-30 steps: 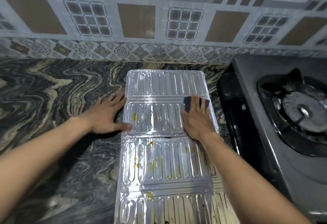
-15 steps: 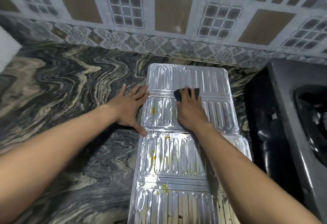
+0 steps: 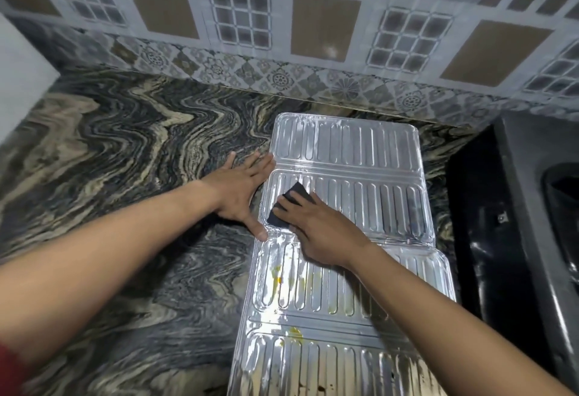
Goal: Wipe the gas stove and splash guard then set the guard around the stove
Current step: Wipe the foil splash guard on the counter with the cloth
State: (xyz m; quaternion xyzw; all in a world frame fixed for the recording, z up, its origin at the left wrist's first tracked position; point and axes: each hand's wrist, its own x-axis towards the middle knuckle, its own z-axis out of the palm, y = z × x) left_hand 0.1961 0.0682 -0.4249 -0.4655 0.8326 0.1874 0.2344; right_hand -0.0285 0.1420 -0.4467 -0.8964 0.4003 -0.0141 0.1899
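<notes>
Grip: My right hand (image 3: 326, 232) presses a small dark wiping pad (image 3: 289, 204) down onto the metal. Its fingers lie over the pad, not wrapped round it. My left hand (image 3: 241, 195) rests spread on the counter and holds nothing, fingers apart and thumb touching the guard's left edge.
Guard: The silvery ribbed foil splash guard (image 3: 360, 157) lies unfolded and flat on the counter, its far end near the wall. The pad sits at the left side of the second panel from the wall.
Stove: The black gas stove (image 3: 532, 207) stands just beside the guard on the right, only partly in view.
Progress: Yellow stains (image 3: 277, 276) show on the nearer panels, so I judge the wiping unfinished.
Risk: The sheet looks thin, so pressing hard across the ribs could dent it or crease it at a fold. With only my thumb bracing it, a firm stroke could skid it toward the stove. A soiled pad might smear the yellow rather than lift it.
Surface: The dark marbled stone counter (image 3: 125, 160) has wavy cream veins and looks smooth and slippery.
Room: A wall of patterned grey and brown tiles (image 3: 326, 23) runs along the back.
</notes>
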